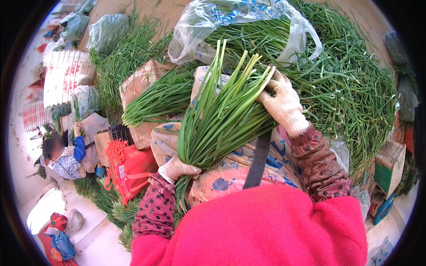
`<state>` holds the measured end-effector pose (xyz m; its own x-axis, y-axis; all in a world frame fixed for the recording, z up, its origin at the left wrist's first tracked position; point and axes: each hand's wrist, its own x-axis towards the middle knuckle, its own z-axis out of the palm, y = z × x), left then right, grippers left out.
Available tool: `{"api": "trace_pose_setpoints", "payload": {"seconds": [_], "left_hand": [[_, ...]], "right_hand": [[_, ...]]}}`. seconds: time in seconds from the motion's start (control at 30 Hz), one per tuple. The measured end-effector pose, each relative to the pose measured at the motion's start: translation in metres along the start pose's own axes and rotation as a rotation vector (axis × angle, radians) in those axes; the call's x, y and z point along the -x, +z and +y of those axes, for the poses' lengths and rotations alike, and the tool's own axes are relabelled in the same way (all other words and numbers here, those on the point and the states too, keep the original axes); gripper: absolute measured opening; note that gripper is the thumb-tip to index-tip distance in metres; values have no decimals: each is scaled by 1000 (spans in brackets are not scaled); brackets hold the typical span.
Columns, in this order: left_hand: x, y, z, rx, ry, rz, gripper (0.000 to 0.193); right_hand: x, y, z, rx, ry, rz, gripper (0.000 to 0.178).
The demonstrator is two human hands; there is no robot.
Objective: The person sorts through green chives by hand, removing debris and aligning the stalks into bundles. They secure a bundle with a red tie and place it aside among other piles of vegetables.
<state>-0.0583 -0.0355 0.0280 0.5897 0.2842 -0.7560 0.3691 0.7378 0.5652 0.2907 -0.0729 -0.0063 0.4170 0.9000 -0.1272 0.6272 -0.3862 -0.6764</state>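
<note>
**Green bunch [224, 106] held over a patterned apron [226, 177]**

Its long stalks fan out above the apron, pale ends farthest away. Near the apron's left edge, the gloved left hand [178, 170] wraps the narrow leafy part; that grip is closed around the bunch, probably so the stalks stay together. Beyond the apron's right side, the gloved right hand [284, 99] curls its fingers against the pale ends, seemingly to steady them; whether that grip pinches a stalk, I cannot tell. Left of the apron, a second bunch [159, 99] lies on a cardboard box [141, 137], which likely keeps it raised. Beyond the apron, a plastic bag [188, 37] partly covers more stalks [255, 35]; right of the apron spreads a loose heap [350, 93].
</note>
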Motion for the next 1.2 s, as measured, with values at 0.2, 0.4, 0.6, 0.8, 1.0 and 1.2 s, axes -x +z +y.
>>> {"api": "trace_pose_setpoints", "payload": {"seconds": [0.2, 0.4, 0.6, 0.8, 1.0, 1.2], "left_hand": [[4, -4, 3, 121, -41, -53, 58], [-6, -12, 3, 208, -55, -205, 62], [-7, -28, -3, 321, -110, -321, 61], [-2, -21, -15, 606, -49, -327, 61], [-6, -20, -28, 662, -47, -399, 60], [-9, -21, -32, 658, -66, -425, 58]], "right_hand": [[-26, -34, 19, 41, -20, 202, 24], [-56, -120, 67, 551, 256, 331, 49], [-43, -79, 34, -562, -134, -544, 64], [-61, -51, 3, -820, 94, -494, 43], [-52, -35, 8, -977, 71, -186, 31], [-55, -56, 33, -790, -112, 248, 25]]}}
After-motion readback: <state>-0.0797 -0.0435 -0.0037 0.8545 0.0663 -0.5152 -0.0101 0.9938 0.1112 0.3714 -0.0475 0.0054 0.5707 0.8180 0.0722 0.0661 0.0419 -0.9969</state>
